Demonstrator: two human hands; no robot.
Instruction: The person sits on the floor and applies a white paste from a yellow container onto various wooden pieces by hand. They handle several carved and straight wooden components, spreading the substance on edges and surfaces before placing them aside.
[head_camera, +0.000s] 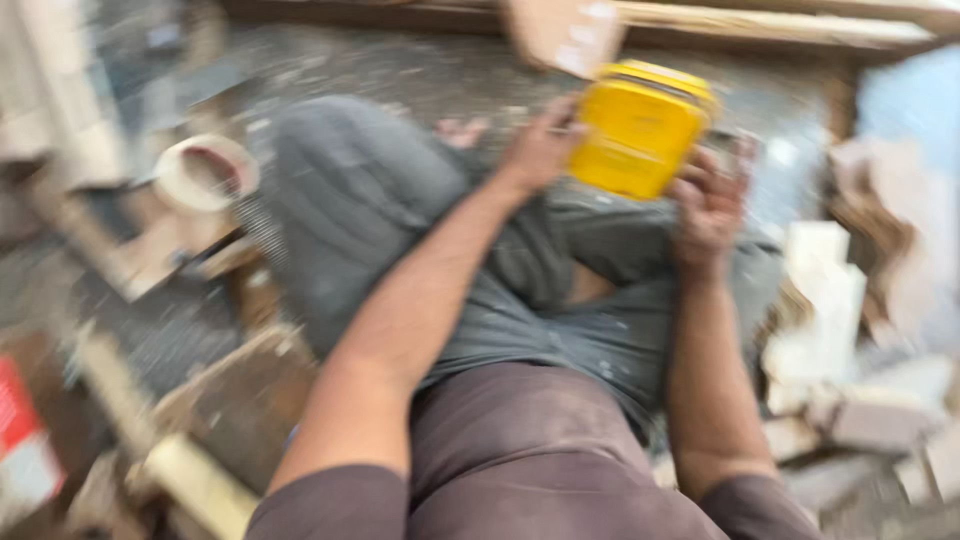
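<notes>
over the lap, heavy blur hides detail. yellow tub (640, 130) held between both hands: left hand (540, 148) on its side, right hand (708, 205) cupping the lower edge.

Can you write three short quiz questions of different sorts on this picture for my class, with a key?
1. True or false: both hands are on the yellow container.
2. Which thing lies on the floor to the person's left? A) a roll of tape B) a blue bucket C) a green bottle
3. Fill in: the person sits cross-legged in grey ____.

Key: 1 true: the left hand and the right hand each have a grip on one side. 2 A. 3 trousers.
</notes>
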